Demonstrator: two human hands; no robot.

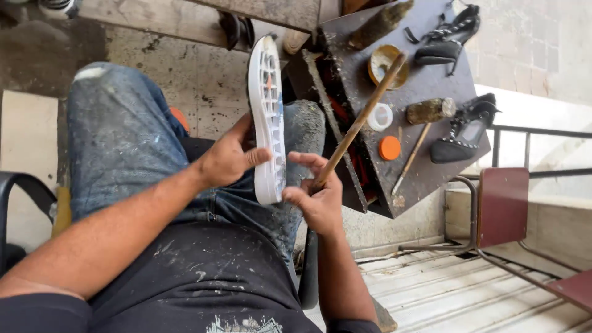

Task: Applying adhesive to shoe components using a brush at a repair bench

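Counted: one white sole [267, 117], two black heeled shoes [467, 128] [445, 38], two brushes [424, 118] [377, 26], one orange lid [389, 148], one stick [361, 120].

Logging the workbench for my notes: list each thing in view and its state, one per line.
White shoe sole: held on edge, ribbed side showing.
Left hand: gripping the sole.
Right hand: gripping the wooden stick.
Round tin: open.
Orange lid: lying loose.
Black heeled shoes: on the bench.

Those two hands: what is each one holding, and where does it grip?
The left hand holds a white shoe sole edge-on by its lower side. The right hand grips a long wooden stick at its lower end.
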